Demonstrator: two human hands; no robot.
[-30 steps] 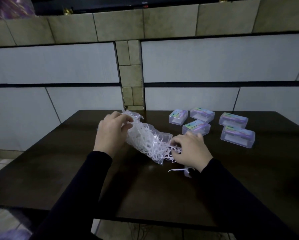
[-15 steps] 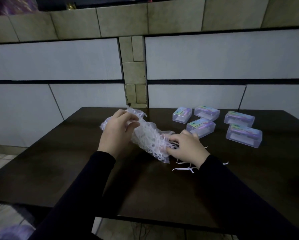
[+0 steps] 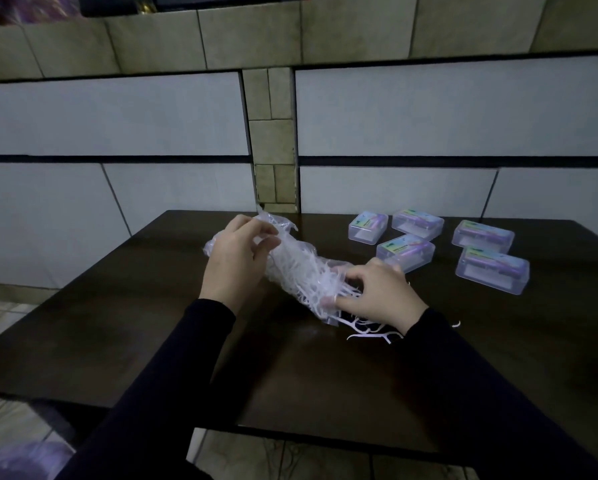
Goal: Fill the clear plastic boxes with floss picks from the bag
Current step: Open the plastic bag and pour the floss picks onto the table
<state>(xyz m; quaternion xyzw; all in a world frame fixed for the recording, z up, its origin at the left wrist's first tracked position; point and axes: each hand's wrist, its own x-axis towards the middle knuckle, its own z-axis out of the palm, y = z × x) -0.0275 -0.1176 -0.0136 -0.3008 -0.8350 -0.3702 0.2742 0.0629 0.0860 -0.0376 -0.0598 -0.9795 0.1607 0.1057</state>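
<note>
While the bag (image 3: 292, 268) is gripped at its closed end by the left hand (image 3: 235, 263), picks (image 3: 328, 289) at its mouth are pinched by the right hand's (image 3: 377, 294) curled fingers; small bunches should be drawn, as the boxes (image 3: 405, 252) beyond that hand are closed.

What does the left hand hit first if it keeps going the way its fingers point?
The left hand already grips the bag; straight on, probably the clear boxes, nearest one first, though depth is unclear.
</note>
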